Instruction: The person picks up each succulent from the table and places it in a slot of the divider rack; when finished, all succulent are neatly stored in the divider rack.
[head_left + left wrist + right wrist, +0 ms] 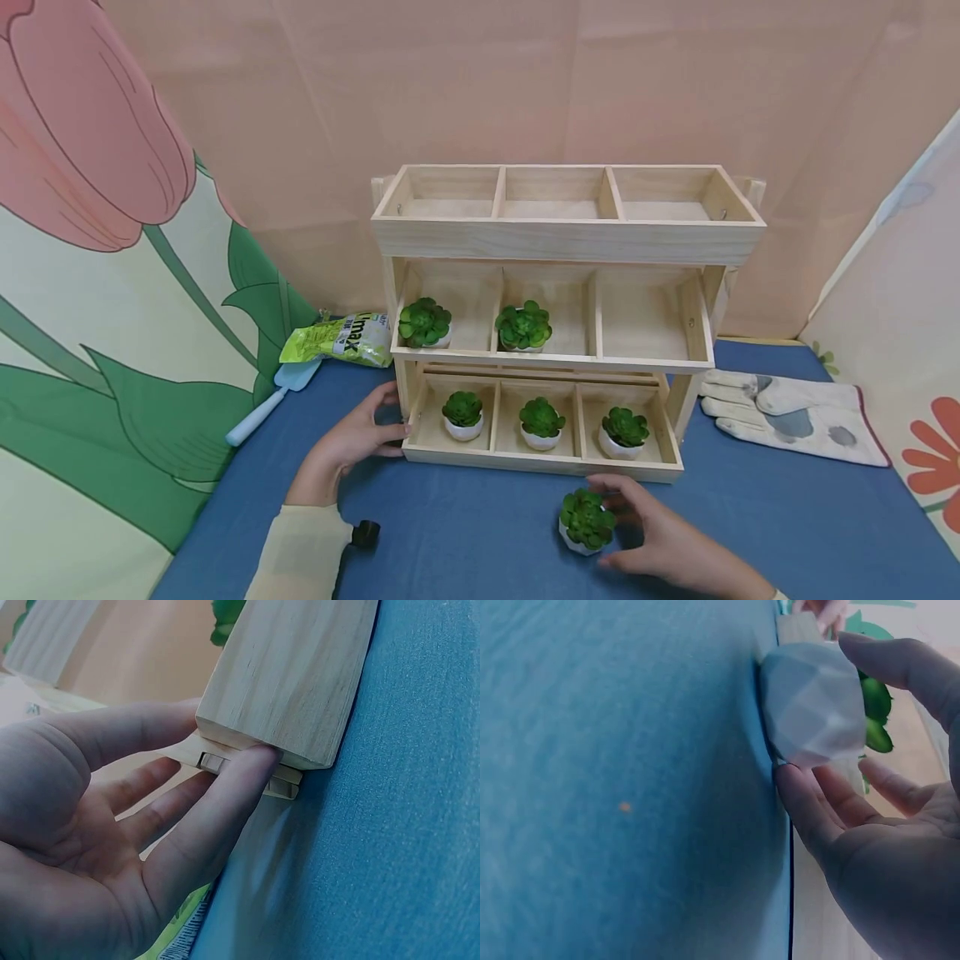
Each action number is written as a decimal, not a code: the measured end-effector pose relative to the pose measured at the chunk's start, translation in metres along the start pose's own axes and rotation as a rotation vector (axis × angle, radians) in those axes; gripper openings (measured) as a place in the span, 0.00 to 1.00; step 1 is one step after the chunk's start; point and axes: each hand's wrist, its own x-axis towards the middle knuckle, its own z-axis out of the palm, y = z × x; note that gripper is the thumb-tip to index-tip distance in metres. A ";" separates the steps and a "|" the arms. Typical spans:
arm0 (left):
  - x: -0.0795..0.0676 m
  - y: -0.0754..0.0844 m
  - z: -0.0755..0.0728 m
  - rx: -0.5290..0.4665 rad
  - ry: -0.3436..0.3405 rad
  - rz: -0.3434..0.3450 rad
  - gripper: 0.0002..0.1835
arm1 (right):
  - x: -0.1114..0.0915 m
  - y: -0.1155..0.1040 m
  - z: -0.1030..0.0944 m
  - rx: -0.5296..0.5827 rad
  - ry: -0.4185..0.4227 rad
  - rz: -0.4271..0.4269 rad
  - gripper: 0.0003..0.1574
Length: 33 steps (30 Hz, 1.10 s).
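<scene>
My right hand point(660, 533) is at a small artificial succulent point(587, 521) in a white pot at the front of the blue table. In the right wrist view, thumb and fingers curl round the faceted white pot point(814, 705), low over the cloth. My left hand point(363, 433) grips the lower left corner of a three-tier wooden plant stand point(570, 240). Its fingertips press the end of the bottom tray point(285, 682) in the left wrist view. Potted succulents fill the bottom compartments: left point(462, 412), middle point(542, 421) and right point(624, 431).
Two more succulents, left point(425, 323) and middle point(523, 327), sit on the middle tier. The top tier's compartments hold nothing. Left of the stand lie a green bag point(341, 337) and a light-blue trowel point(258, 417). White gloves point(798, 417) lie at the right.
</scene>
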 end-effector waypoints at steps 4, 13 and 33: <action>0.001 0.000 0.000 -0.002 0.012 -0.009 0.46 | 0.004 0.001 0.004 -0.057 0.042 0.007 0.54; 0.001 -0.002 -0.001 -0.008 0.014 -0.009 0.46 | 0.012 0.002 0.013 -0.106 0.094 0.003 0.52; -0.003 0.004 0.002 0.036 0.007 0.016 0.48 | 0.013 -0.002 0.016 -0.117 0.106 0.003 0.44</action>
